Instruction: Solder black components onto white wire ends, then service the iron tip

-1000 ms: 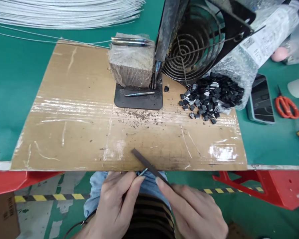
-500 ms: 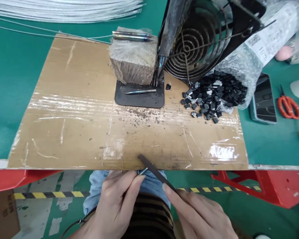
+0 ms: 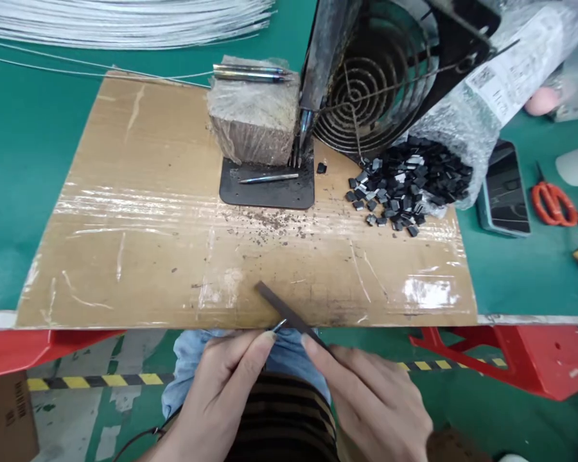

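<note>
Pinched between thumb and fingers of my left hand (image 3: 234,375) is a slim metal soldering tip (image 3: 280,325), mostly hidden by the fingers. My right hand (image 3: 373,398) is closed around a dark flat file (image 3: 289,312), its index finger stretched along it. The file slants up to the left over the table edge, and the soldering tip's end meets its edge. A similar pointed metal tip (image 3: 268,178) lies on a black base plate (image 3: 264,197). Two more metal rods (image 3: 250,73) rest on a plastic-wrapped block (image 3: 253,115).
A soldering iron (image 3: 313,77) points down beside a black fan (image 3: 361,96). Small black parts (image 3: 409,183) spill from a bubble-wrap bag (image 3: 476,115). Farther right are a phone (image 3: 505,186) and orange-handled scissors (image 3: 553,202). Cardboard (image 3: 139,256) covers the table front; white wires (image 3: 125,22) lie behind.
My right hand has pushed the file up and to the left across the soldering tip. My left hand has stayed nearly in place. The view has shifted slightly.
</note>
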`<state>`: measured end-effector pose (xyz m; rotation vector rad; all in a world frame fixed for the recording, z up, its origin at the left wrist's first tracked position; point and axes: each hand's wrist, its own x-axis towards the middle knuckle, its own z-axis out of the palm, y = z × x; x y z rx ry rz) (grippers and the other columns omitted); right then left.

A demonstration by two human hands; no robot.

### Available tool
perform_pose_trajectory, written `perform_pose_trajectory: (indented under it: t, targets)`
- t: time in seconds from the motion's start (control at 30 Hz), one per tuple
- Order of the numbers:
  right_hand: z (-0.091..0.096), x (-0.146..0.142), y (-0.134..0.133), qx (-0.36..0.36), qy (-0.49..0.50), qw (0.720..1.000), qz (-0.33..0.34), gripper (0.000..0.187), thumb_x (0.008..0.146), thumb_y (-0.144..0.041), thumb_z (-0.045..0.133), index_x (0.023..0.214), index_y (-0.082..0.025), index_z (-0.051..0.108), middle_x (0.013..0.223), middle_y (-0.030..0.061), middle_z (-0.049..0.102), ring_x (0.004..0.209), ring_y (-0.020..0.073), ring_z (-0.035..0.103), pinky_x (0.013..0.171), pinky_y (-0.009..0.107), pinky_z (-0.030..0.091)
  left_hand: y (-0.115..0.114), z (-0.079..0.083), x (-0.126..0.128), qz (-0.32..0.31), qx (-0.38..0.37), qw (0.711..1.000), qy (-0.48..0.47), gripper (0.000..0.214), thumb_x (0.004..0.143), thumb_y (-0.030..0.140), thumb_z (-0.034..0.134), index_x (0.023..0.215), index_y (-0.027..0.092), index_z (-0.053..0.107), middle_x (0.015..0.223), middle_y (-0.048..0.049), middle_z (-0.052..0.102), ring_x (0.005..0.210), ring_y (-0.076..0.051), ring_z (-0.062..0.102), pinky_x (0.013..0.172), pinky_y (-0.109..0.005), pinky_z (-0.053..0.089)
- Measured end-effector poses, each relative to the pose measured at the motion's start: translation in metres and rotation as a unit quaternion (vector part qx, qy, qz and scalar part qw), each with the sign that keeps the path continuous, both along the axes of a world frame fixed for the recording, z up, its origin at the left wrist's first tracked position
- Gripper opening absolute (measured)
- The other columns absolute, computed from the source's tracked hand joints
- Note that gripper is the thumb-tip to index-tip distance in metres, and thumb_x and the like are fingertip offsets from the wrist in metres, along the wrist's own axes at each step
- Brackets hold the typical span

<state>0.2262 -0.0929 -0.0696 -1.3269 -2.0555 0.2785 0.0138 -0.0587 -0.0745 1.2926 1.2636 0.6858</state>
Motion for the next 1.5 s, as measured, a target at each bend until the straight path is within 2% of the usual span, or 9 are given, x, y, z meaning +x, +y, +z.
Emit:
perform_pose_trajectory:
  t: [0.1, 0.3, 0.5, 0.7, 0.9, 1.1, 1.3, 1.5]
  targets:
    - [-0.004, -0.005, 0.007, 0.017, 0.007, 1.000, -0.002, 0.037, 0.105, 0.002, 0.053, 0.129, -0.016, 0.077, 0.087, 0.0012, 0.078, 0.068, 0.0111, 0.073, 0.064, 0.025, 0.055, -0.001, -0.001, 0.000, 0.005, -0.038, 0.999, -0.016, 0.055, 0.113, 0.047, 0.043, 0.064, 0.022, 0.036, 0.059, 0.0052, 0.030, 0.054, -0.012, 0.029, 0.050, -0.028, 0.028]
    - [-0.002, 0.010, -0.014, -0.028, -0.031, 0.999, 0.005, 0.037, 0.106, 0.002, 0.050, 0.121, -0.015, 0.079, 0.091, 0.0042, 0.080, 0.070, 0.0128, 0.075, 0.069, 0.026, 0.057, -0.005, 0.000, -0.001, 0.009, -0.085, 0.996, -0.032, 0.062, 0.111, 0.060, 0.041, 0.062, 0.023, 0.034, 0.058, 0.0045, 0.031, 0.055, -0.013, 0.029, 0.052, -0.029, 0.030]
    - [-0.009, -0.005, 0.007, 0.020, 0.030, 0.999, 0.004, 0.037, 0.105, 0.003, 0.055, 0.129, -0.014, 0.076, 0.086, 0.0010, 0.077, 0.068, 0.0107, 0.071, 0.066, 0.024, 0.053, -0.006, -0.002, -0.001, 0.020, -0.112, 0.992, -0.059, 0.068, 0.107, 0.071, 0.042, 0.059, 0.023, 0.033, 0.056, 0.0045, 0.029, 0.054, -0.013, 0.028, 0.052, -0.031, 0.027]
    - [-0.015, 0.008, -0.014, 0.009, 0.004, 1.000, -0.008, 0.039, 0.105, 0.003, 0.050, 0.122, -0.016, 0.080, 0.087, 0.0021, 0.076, 0.064, 0.0112, 0.069, 0.065, 0.026, 0.052, -0.009, -0.009, -0.005, 0.018, -0.158, 0.984, -0.075, 0.070, 0.107, 0.071, 0.042, 0.058, 0.022, 0.036, 0.057, 0.0043, 0.032, 0.057, -0.014, 0.029, 0.059, -0.032, 0.028]
    - [-0.010, -0.003, 0.007, 0.022, 0.029, 0.999, 0.009, 0.036, 0.106, 0.004, 0.054, 0.130, -0.012, 0.076, 0.087, 0.0024, 0.077, 0.070, 0.0112, 0.070, 0.066, 0.025, 0.051, -0.010, -0.014, -0.007, 0.029, -0.156, 0.985, -0.064, 0.071, 0.107, 0.072, 0.042, 0.057, 0.022, 0.038, 0.057, 0.0042, 0.034, 0.057, -0.015, 0.028, 0.060, -0.034, 0.026]
    - [-0.006, 0.007, -0.012, -0.008, -0.019, 1.000, 0.004, 0.038, 0.107, 0.002, 0.050, 0.121, -0.016, 0.080, 0.088, 0.0034, 0.079, 0.070, 0.0116, 0.072, 0.071, 0.026, 0.054, -0.009, -0.012, -0.006, 0.018, -0.175, 0.981, -0.086, 0.070, 0.106, 0.072, 0.043, 0.057, 0.023, 0.036, 0.057, 0.0043, 0.033, 0.058, -0.015, 0.028, 0.060, -0.034, 0.026]
    - [-0.010, -0.001, 0.004, 0.020, 0.023, 1.000, 0.004, 0.037, 0.105, 0.004, 0.055, 0.129, -0.013, 0.077, 0.088, 0.0027, 0.077, 0.071, 0.0114, 0.072, 0.066, 0.026, 0.053, -0.013, -0.015, -0.007, 0.039, -0.161, 0.984, -0.070, 0.069, 0.108, 0.068, 0.044, 0.057, 0.022, 0.037, 0.057, 0.0041, 0.033, 0.058, -0.015, 0.029, 0.060, -0.034, 0.026]
    - [-0.005, 0.012, -0.014, -0.020, -0.019, 1.000, 0.012, 0.037, 0.106, 0.002, 0.052, 0.124, -0.015, 0.079, 0.090, 0.0044, 0.079, 0.070, 0.0123, 0.073, 0.070, 0.026, 0.055, -0.007, -0.010, -0.006, 0.020, -0.163, 0.985, -0.062, 0.070, 0.106, 0.072, 0.043, 0.057, 0.022, 0.038, 0.057, 0.0039, 0.034, 0.057, -0.015, 0.031, 0.058, -0.033, 0.026]
